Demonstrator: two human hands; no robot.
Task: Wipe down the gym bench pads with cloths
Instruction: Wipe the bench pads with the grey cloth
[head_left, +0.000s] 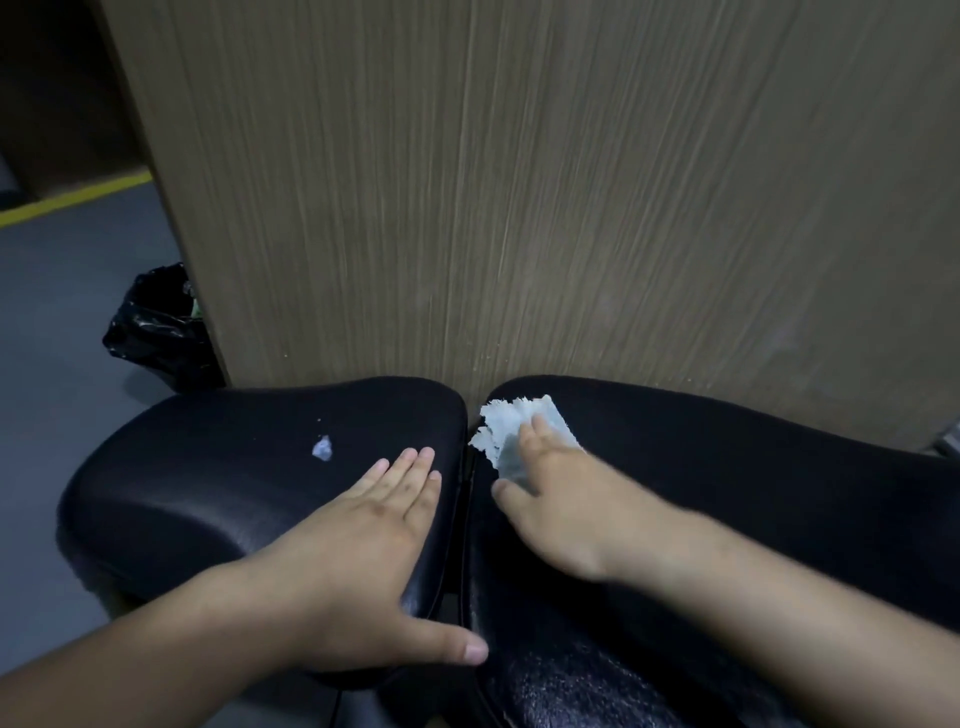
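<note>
Left bench pad (208, 467) and right bench pad (727, 478), both black and glossy, lie side by side with a narrow gap between them. Their far ends sit against a tall wooden panel (519, 208).

The person's left hand (363, 530) rests flat on the left pad near the gap, fingers straight and held together, thumb spread toward the gap. It holds nothing. The right hand (550, 493) presses a pale, ragged-edged cloth (511, 421) onto the far inner corner of the right pad. Its fingers lie fairly flat on top rather than curling round the cloth, though the hand is blurred.

A small pale scrap (322, 448) lies on the left pad, just beyond the left fingertips. A black bin bag (156, 327) stands on the grey floor (62, 312), left of the panel.

The cloth looks thin and frayed, so hard rubbing may tear it further and shed more bits onto the pads. It is pinned only from above and lies close to the gap, so a sideways stroke could let it slip out or bunch into the gap. The scrap could also be smeared about instead of lifted away.
</note>
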